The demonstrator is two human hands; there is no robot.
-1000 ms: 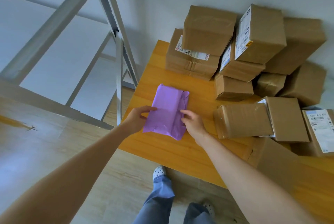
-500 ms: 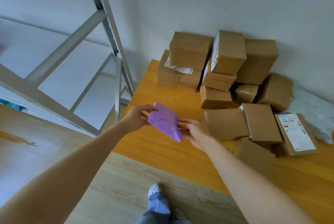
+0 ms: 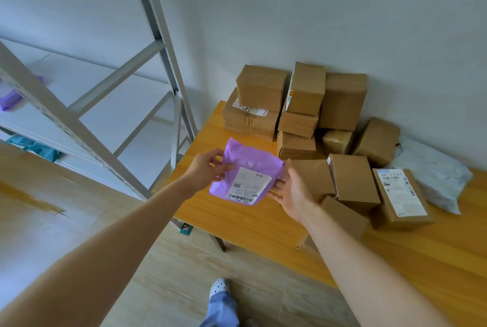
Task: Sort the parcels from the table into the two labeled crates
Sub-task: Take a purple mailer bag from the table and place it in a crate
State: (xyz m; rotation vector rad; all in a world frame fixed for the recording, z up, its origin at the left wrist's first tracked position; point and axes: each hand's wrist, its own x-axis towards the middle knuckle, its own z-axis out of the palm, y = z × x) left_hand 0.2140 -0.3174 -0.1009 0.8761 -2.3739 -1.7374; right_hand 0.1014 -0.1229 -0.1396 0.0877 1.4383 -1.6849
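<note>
Head view: the purple parcel point(image 3: 246, 165) is now off the tabletop point(image 3: 237, 223), label point(image 3: 249, 185) up, print blurry, probably for crate choice. The left hand point(image 3: 204, 172) pinches it; the right hand point(image 3: 292, 192) steadies it, fingers point(image 3: 279, 189) straight.

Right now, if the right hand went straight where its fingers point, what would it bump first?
The purple parcel: the right hand seems to touch its edge, though depth is unclear.

Bare wooden table top point(image 3: 237, 223) lies open along its near left edge; stacked cardboard boxes point(image 3: 342, 99) block its back and right, and the grey metal shelf frame point(image 3: 163, 44) flanks its left
</note>
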